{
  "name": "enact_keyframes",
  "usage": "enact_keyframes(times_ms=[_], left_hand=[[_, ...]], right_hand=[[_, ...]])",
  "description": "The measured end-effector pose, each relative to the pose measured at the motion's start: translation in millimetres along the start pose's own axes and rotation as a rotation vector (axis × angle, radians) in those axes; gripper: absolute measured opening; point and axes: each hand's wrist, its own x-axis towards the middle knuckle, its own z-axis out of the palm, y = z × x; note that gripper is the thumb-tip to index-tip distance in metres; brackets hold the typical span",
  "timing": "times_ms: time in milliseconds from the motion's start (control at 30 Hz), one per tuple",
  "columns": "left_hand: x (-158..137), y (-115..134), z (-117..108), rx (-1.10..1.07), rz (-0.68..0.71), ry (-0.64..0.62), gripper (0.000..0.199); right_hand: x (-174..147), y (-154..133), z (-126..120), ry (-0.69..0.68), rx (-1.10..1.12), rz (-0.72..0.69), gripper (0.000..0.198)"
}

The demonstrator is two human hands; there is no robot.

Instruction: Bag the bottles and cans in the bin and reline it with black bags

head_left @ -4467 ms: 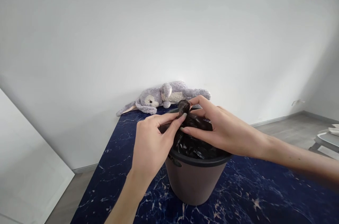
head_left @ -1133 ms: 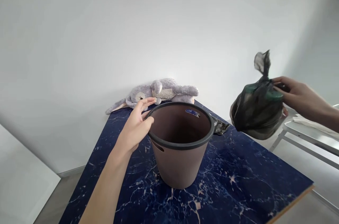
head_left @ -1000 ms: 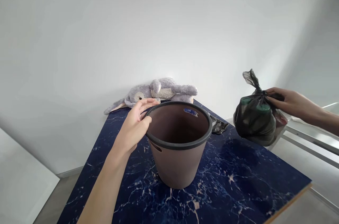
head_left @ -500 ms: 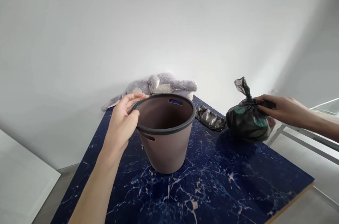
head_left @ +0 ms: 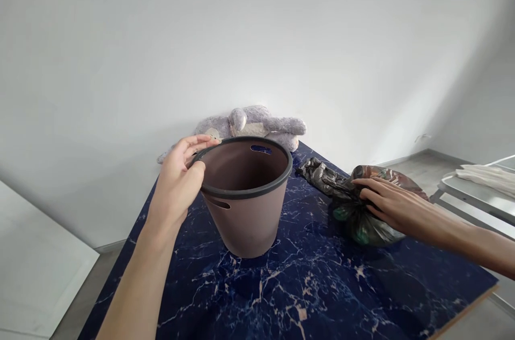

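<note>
My left hand (head_left: 175, 174) is closed on the rim of a brown bin (head_left: 245, 227), the fingers lying along its left edge and the thumb set against a nearer part of it. The bin stands upright just to the right of that hand, on a dark blue counter (head_left: 257, 302) with pale marbled veins. One handle slot opens in the bin's wall below my thumb, and another on the far side shows blue through it.

My right hand (head_left: 386, 200) lies over a knotted-up black bag (head_left: 368, 224), fingers bent across the gathered plastic; whether they pinch it or only rest there, I cannot tell. The bag sits on the counter beneath those fingers. Green shapes show through its thin film on the side nearer me, and reddish-brown ones beyond my knuckles. Left of my right fingertips, between them and the bin, lies a crumpled length of black plastic (head_left: 322, 176), right up by the bag.

Beyond my left hand, a lilac-grey plush toy (head_left: 251, 128) is stretched out along the white wall (head_left: 281, 34), its head partly hidden by my fingers and the bin. Past my right hand, off the counter, a white cloth (head_left: 488, 179) lies on a grey stand (head_left: 462, 190).
</note>
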Motion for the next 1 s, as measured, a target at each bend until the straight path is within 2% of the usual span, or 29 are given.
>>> enact_keyframes(times_ms=[100, 167, 267, 333, 400, 500, 533, 600, 733, 833, 1000], left_hand=[[1.0, -0.5, -2.7, 0.035, 0.002, -0.027, 0.055], [1.2, 0.7, -4.3, 0.049, 0.018, -0.019, 0.052], [-1.3, 4.6, -5.0, 0.114, 0.059, 0.013, 0.047], [-5.4, 8.7, -4.0, 0.163, 0.093, 0.033, 0.044], [-11.1, 14.0, -1.9, 0.199, 0.137, 0.046, 0.04], [-20.1, 23.5, 2.1, 0.232, 0.212, 0.063, 0.035], [-22.8, 26.7, 3.2, 0.231, 0.236, 0.067, 0.034], [-27.2, 32.3, 5.0, 0.22, 0.276, 0.071, 0.032], [-32.0, 38.9, 7.1, 0.231, 0.312, 0.097, 0.028], [-33.7, 40.0, 8.6, 0.256, 0.34, 0.105, 0.024], [-35.8, 37.5, 13.4, 0.242, 0.446, 0.126, 0.022]], right_hand=[[-2.4, -12.3, 2.4, 0.027, -0.08, -0.025, 0.033], [-0.7, -32.0, -6.0, 0.065, -0.093, -0.02, 0.038], [4.6, -78.7, -28.2, 0.14, -0.071, -0.006, 0.057], [8.7, -113.6, -39.7, 0.13, -0.05, -0.012, 0.068], [13.8, -142.1, -39.5, 0.095, -0.024, -0.075, 0.071], [28.1, -161.2, -10.6, 0.027, 0.013, -0.091, 0.065], [35.5, -161.1, 5.0, -0.024, 0.029, -0.031, 0.059], [53.5, -154.2, 39.3, -0.154, 0.075, 0.231, 0.052], [90.8, -136.7, 94.8, -0.214, 0.077, 0.455, 0.071], [109.8, -133.0, 115.7, -0.225, 0.084, 0.571, 0.076], [130.4, -129.0, 133.2, -0.215, 0.098, 0.747, 0.078]])
